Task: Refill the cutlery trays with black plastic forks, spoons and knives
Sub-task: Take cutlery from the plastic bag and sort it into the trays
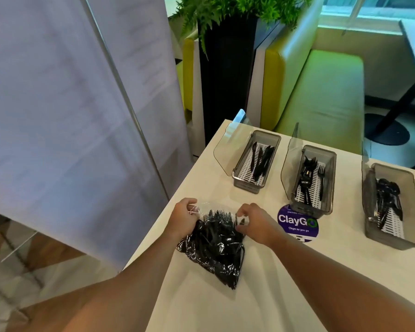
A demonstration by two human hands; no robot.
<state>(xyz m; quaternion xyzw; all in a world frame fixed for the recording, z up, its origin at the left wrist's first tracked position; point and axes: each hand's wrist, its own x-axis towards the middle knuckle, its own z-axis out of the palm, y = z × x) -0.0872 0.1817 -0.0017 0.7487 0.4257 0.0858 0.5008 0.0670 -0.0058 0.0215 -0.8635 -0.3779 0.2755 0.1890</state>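
Observation:
A clear plastic bag of black forks (216, 248) lies on the white table (285, 283) near its left edge. My left hand (183, 215) pinches the bag's open top on the left, and my right hand (254, 224) grips the top on the right. Three grey trays with raised clear lids stand beyond: the left tray (256, 161) holds a few knives, the middle tray (309, 178) a few forks, the right tray (391, 207) several spoons.
A round purple "ClayGo" sticker (297, 225) lies on the table in front of the middle tray. A white panel (70, 104) stands to the left, beyond the table edge. A black planter (225, 68) and a green bench (321, 92) stand behind the table.

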